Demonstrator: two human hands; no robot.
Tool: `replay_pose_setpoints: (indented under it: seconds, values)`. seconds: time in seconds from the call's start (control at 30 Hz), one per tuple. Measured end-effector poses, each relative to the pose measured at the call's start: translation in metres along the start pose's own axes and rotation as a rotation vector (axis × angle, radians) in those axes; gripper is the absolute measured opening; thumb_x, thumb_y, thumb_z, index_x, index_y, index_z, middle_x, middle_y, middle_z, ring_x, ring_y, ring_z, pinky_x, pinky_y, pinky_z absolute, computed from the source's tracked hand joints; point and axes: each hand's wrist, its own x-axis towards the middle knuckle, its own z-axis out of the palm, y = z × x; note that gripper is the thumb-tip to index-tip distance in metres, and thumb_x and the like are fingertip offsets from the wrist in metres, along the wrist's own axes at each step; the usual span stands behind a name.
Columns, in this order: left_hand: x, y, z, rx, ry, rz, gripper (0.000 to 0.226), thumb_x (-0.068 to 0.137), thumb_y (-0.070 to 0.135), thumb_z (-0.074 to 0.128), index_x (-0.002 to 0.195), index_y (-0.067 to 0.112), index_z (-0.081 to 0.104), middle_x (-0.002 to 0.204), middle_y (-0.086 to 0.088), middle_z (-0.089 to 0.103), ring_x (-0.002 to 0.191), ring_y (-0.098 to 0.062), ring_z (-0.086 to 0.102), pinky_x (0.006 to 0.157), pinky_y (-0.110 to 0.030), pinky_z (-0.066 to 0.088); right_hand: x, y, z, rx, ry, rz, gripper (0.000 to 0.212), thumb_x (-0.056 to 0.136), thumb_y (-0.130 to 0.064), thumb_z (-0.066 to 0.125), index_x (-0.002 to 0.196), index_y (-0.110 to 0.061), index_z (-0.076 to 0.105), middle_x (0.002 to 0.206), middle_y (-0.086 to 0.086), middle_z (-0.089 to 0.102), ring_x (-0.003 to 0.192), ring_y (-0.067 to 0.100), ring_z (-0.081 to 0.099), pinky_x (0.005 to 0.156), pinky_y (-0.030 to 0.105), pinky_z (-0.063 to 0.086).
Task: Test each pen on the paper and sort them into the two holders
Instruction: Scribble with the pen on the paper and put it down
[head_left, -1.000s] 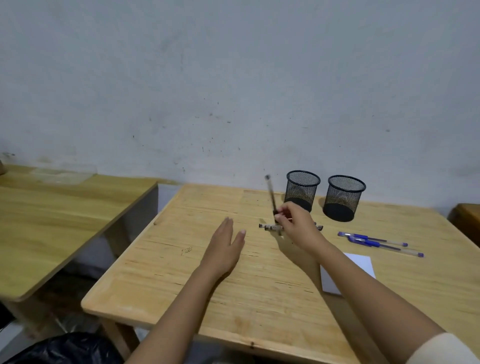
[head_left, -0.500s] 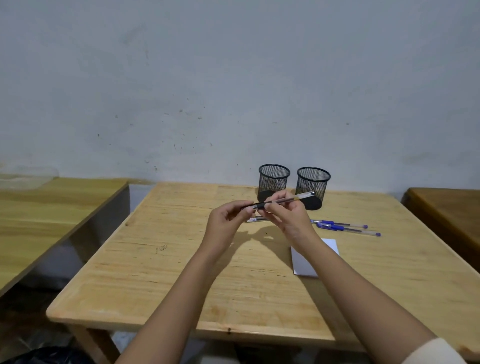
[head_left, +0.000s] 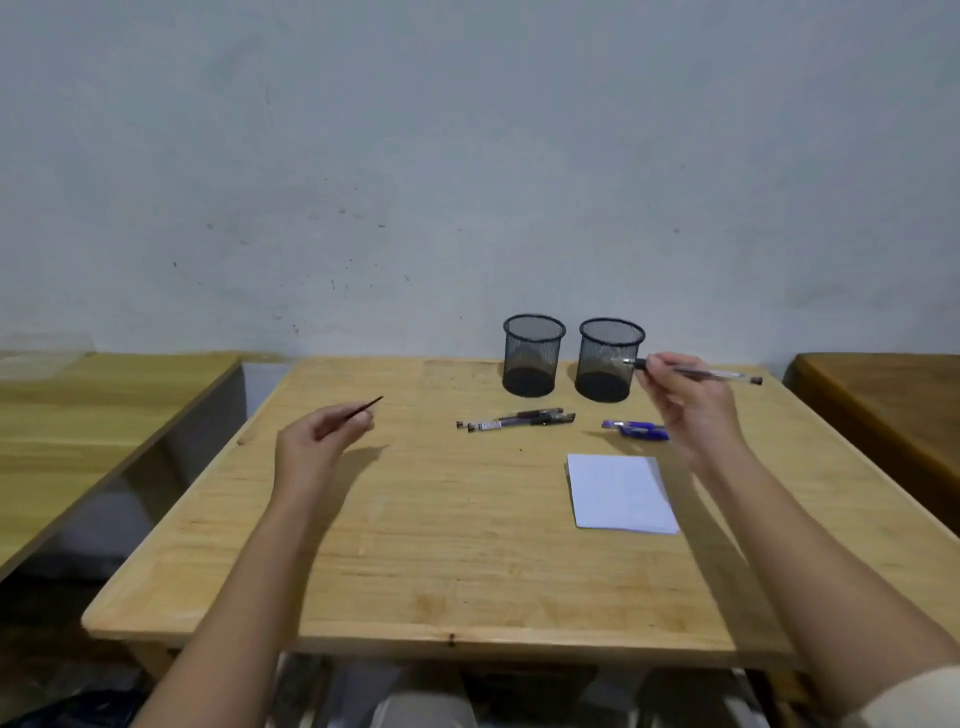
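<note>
My right hand (head_left: 685, 405) holds an uncapped clear pen (head_left: 722, 373) level, its tip pointing left in front of the right mesh holder (head_left: 609, 358). My left hand (head_left: 322, 441) pinches the pen's thin black cap (head_left: 366, 408) out over the left part of the table. The left mesh holder (head_left: 532, 353) stands beside the right one; both look empty. Two dark pens (head_left: 519, 421) lie in front of the holders. Blue pens (head_left: 636, 429) lie partly hidden behind my right hand. A white sheet of paper (head_left: 621, 492) lies below my right wrist.
The light wooden table (head_left: 441, 545) stands against a grey wall. A second wooden table (head_left: 78, 415) is at the left across a gap, and a darker one (head_left: 883, 395) is at the right. Something black lies on the floor at lower left.
My hands have pulled apart: the cap came off the pen. The left hand went left with the cap, the right hand went right with the pen. The camera view shifted.
</note>
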Motion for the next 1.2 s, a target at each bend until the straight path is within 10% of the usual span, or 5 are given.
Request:
replay_pose_setpoints:
  seconds: [0.2, 0.77, 0.97, 1.2]
  values:
    - [-0.008, -0.032, 0.048, 0.217, -0.219, -0.038, 0.013, 0.076, 0.003, 0.072, 0.083, 0.015, 0.072, 0.086, -0.001, 0.071, 0.082, -0.013, 0.065, 0.071, -0.015, 0.047, -0.016, 0.039, 0.008, -0.29, -0.056, 0.056, 0.021, 0.072, 0.009, 0.069, 0.075, -0.011, 0.062, 0.066, -0.001, 0.068, 0.069, 0.012, 0.066, 0.072, 0.018, 0.056]
    - [-0.025, -0.022, 0.077, 0.786, -0.165, 0.326, 0.045, 0.082, 0.033, 0.069, 0.12, 0.01, 0.06, 0.126, -0.001, 0.053, 0.106, -0.007, 0.048, 0.088, -0.015, 0.033, -0.017, 0.05, -0.013, -0.474, 0.0, 0.075, 0.013, 0.071, 0.003, 0.075, 0.079, -0.002, 0.066, 0.083, 0.016, 0.068, 0.078, 0.019, 0.067, 0.074, 0.021, 0.057]
    - [-0.062, -0.025, 0.137, 0.772, -0.63, 0.282, 0.051, 0.088, 0.042, 0.057, 0.131, 0.017, 0.05, 0.139, 0.002, 0.05, 0.126, -0.012, 0.046, 0.103, -0.027, 0.036, -0.013, 0.057, -0.008, -0.347, -0.008, 0.118, 0.01, 0.078, 0.001, 0.069, 0.087, 0.001, 0.07, 0.083, 0.01, 0.07, 0.081, 0.015, 0.067, 0.078, 0.018, 0.055]
    - [-0.062, -0.039, 0.149, 0.858, -0.71, 0.336, 0.051, 0.095, 0.044, 0.043, 0.142, 0.026, 0.037, 0.153, 0.004, 0.031, 0.14, -0.012, 0.027, 0.111, -0.03, 0.028, -0.01, 0.058, -0.012, -0.456, -0.041, 0.115, 0.023, 0.069, 0.0, 0.078, 0.089, 0.004, 0.068, 0.082, 0.009, 0.072, 0.075, 0.011, 0.069, 0.067, 0.019, 0.055]
